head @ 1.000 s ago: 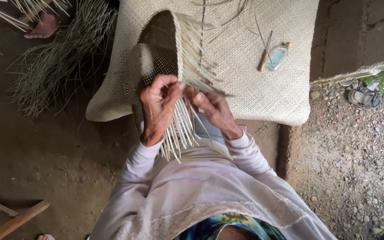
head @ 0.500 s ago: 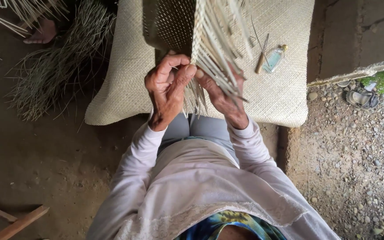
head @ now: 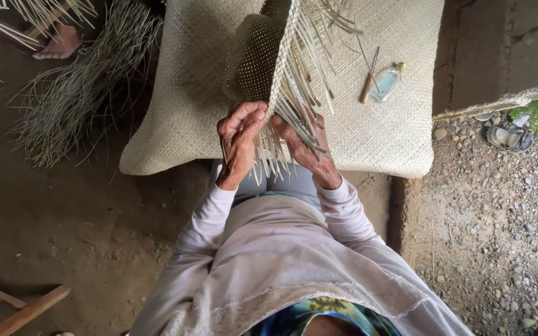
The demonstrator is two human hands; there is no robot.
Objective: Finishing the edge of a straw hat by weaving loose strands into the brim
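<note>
Woven mat (head: 393,143) backdrop: half-woven piece (head: 263,56), light, pliable; L hand (head: 239,140) & R hand (head: 306,146) pinch loose strips (head: 294,106), R grip partly hidden, prob. closed.

- The only package I can see is a small clear bottle (head: 385,82) with a yellowish cap, lying on its side on the woven mat (head: 393,134) to the right of my work.
- It rests just beside a thin stick (head: 369,84).
- I see no label on it that I can make out, and no signs or screens.
</note>
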